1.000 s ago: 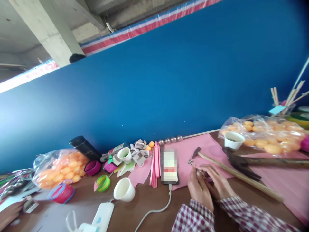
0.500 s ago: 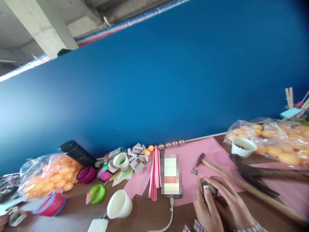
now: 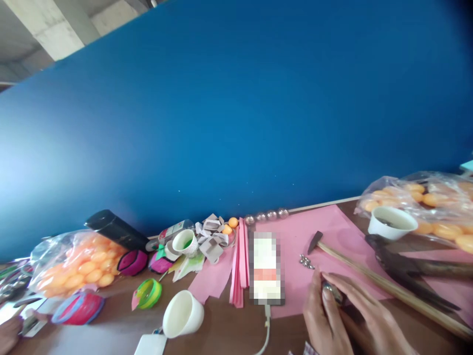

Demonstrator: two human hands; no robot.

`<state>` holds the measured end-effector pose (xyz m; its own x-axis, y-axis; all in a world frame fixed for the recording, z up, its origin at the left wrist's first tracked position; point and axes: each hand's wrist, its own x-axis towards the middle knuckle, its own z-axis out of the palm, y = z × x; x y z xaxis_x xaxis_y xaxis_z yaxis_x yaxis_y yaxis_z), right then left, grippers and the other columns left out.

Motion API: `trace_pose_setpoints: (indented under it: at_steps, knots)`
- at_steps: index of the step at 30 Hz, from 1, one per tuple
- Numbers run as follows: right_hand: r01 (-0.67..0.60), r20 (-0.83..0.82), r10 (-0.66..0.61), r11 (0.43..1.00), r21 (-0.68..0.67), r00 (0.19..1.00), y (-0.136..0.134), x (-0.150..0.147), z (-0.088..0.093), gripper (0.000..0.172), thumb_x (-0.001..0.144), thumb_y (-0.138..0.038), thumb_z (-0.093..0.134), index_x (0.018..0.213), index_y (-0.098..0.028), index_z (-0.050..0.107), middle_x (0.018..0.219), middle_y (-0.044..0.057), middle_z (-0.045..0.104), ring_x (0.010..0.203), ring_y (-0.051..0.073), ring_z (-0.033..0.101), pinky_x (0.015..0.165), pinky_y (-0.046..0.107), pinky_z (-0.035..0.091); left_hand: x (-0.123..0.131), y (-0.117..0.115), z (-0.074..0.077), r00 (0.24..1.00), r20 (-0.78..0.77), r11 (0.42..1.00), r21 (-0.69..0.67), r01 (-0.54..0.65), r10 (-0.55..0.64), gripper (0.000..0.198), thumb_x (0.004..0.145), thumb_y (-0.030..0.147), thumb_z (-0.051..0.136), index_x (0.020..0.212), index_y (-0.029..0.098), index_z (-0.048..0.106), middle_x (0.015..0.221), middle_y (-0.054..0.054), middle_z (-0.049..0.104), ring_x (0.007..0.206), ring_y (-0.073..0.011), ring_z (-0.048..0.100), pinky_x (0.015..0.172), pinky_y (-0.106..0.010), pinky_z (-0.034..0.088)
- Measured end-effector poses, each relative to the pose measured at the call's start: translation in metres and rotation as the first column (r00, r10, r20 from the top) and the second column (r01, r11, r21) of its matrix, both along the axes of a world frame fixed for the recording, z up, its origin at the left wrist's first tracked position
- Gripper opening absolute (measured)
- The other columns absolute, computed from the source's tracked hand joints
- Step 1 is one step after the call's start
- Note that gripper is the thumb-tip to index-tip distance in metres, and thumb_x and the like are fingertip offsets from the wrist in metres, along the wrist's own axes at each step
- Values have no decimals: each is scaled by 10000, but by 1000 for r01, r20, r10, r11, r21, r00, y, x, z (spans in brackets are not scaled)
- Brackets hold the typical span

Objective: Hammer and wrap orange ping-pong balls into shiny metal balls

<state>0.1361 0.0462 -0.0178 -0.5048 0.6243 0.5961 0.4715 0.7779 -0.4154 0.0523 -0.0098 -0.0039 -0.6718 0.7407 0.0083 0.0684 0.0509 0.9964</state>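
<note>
My left hand (image 3: 323,315) is closed with its thumb and fingers on a shiny silver ball (image 3: 333,292). The fingers of my right hand (image 3: 369,308) curve over the ball's right side, so part of it is hidden between the two hands. Just beyond my left fingertips lies a small pile of silver metal bits (image 3: 306,261) on a pink sheet (image 3: 295,246). A hammer (image 3: 364,271) with a long wooden handle slants past my right hand. Farther right is a heavier tool with a dark, pointed iron head (image 3: 391,266).
A phone (image 3: 266,268) with a cable lies left of my hands. Silver balls (image 3: 266,216) line the blue partition (image 3: 236,108). White cups (image 3: 184,314), a tape roll (image 3: 148,294) and bags of orange balls (image 3: 79,268) stand around. Another person's hand (image 3: 10,333) shows far left.
The view has shifted slightly, so my hands and the tools on the right appear farther right. Both hands stay around the silver ball.
</note>
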Motion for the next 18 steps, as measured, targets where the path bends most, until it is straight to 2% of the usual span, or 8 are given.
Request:
trace_pose_setpoints:
  at_steps: [4, 8, 13, 18]
  knots:
    - [1, -16, 0, 1000, 7, 1000, -1, -3, 1, 443, 764, -224, 491, 1199, -187, 414, 1061, 84, 604, 930, 185, 603, 755, 225, 524, 2, 2, -5, 999, -2, 998, -42, -46, 46, 470, 808, 451, 384, 1108, 146, 576, 1151, -127, 578, 1068, -248, 519, 886, -343, 432]
    - [11, -28, -11, 1000, -11, 1000, -1, -3, 4, 405, 789, -217, 440, 1192, -193, 414, 1068, 88, 596, 943, 188, 595, 759, 246, 524, 1, 1, 0, 999, -42, 1000, -12, 9, -9, 520, 769, 446, 455, 1155, 107, 535, 1161, -155, 562, 1062, -253, 515, 895, -337, 414]
    - [-31, -25, 30, 998, -60, 999, -1, -4, 3, 408, 789, -204, 424, 1196, -182, 410, 1092, 102, 572, 975, 192, 574, 762, 258, 521, -3, -2, 9, 997, -28, 996, -53, 67, -69, 518, 791, 432, 423, 1171, 91, 514, 1127, -162, 575, 1022, -242, 533, 878, -326, 412]
    - [-22, -43, 18, 995, -102, 999, -1, -6, 1, 392, 805, -204, 417, 1197, -190, 410, 1111, 95, 559, 1005, 183, 554, 803, 268, 504, -9, -2, 11, 984, -5, 982, -65, 180, -181, 525, 806, 418, 408, 1206, 84, 474, 1145, -167, 556, 1038, -235, 520, 876, -313, 408]
